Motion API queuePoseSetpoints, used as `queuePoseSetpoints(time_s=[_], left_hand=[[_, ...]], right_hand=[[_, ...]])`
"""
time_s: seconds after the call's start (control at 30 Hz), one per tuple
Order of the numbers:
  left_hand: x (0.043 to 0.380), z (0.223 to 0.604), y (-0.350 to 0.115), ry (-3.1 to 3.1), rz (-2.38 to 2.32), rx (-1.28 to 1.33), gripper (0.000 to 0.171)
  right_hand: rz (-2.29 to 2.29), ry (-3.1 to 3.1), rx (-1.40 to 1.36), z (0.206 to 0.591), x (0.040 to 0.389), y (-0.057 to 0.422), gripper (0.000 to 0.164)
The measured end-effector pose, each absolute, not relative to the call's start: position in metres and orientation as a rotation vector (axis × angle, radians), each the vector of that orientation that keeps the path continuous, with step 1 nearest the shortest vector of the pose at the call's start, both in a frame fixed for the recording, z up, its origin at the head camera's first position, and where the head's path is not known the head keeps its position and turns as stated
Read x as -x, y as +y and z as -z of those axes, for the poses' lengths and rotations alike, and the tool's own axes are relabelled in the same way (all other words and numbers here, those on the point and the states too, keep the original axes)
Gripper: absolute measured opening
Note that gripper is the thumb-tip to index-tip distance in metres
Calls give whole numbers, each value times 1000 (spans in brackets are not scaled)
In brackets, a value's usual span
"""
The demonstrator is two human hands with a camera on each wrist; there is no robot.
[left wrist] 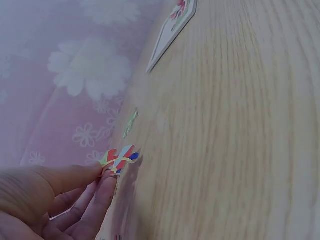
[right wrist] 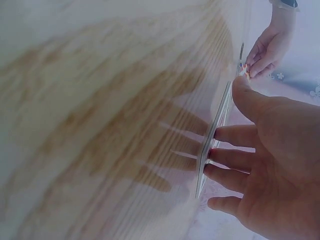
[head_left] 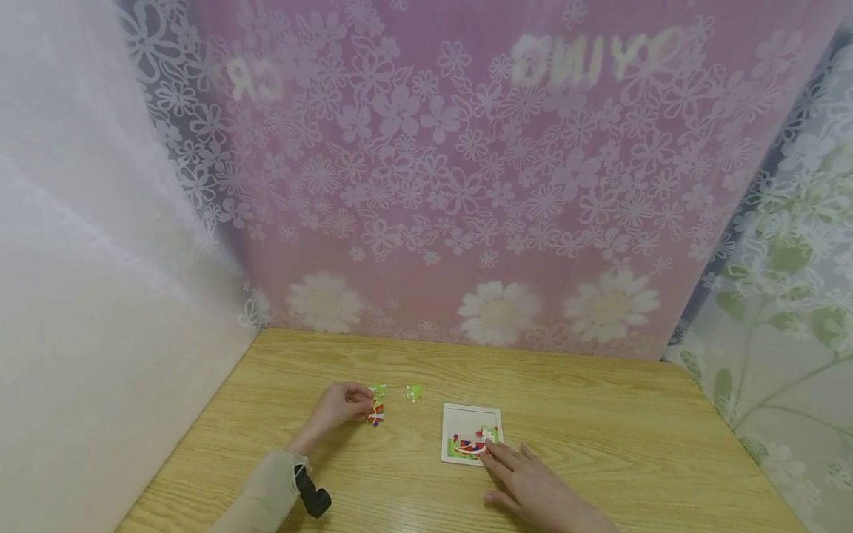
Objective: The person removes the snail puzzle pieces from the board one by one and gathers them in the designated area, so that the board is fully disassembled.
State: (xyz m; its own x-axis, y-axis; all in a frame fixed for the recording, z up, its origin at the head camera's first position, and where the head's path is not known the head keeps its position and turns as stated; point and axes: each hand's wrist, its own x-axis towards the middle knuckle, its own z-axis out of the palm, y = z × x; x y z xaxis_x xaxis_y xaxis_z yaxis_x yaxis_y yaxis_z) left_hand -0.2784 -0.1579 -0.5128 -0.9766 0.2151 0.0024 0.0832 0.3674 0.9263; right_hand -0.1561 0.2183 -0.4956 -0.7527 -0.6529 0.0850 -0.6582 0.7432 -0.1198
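A red, white and blue jigsaw piece [left wrist: 120,160] is pinched between the thumb and fingers of my left hand [head_left: 343,406], close over the table at the left. To the right lies a square puzzle board [head_left: 460,416] with a pale frame, its lower part filled with colourful pieces. My right hand [head_left: 533,485] lies at the board's lower right corner with its fingers extended, fingertips [right wrist: 212,154] right at the edge in the right wrist view. Just beyond the left hand is a green and white piece [head_left: 379,390], partly hidden by the fingers.
Another green piece [head_left: 415,392] lies on the wooden table [head_left: 600,414] between the left hand and the board. A black wrist camera [head_left: 312,494] sits on the left sleeve. Flowered cloth [head_left: 460,185] hangs behind the table and along its sides.
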Motion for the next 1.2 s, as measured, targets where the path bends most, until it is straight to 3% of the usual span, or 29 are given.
queuePoseSetpoints(time_s=[0.57,1.2], left_hand=[[278,510,-153,2673,-1489,-255,18],[284,512,-152,2861,-1356,-316,4]], right_hand=[[-229,-2929,-1069,498,157,219,66],[-270,-2948,-1060,496,155,218,65]])
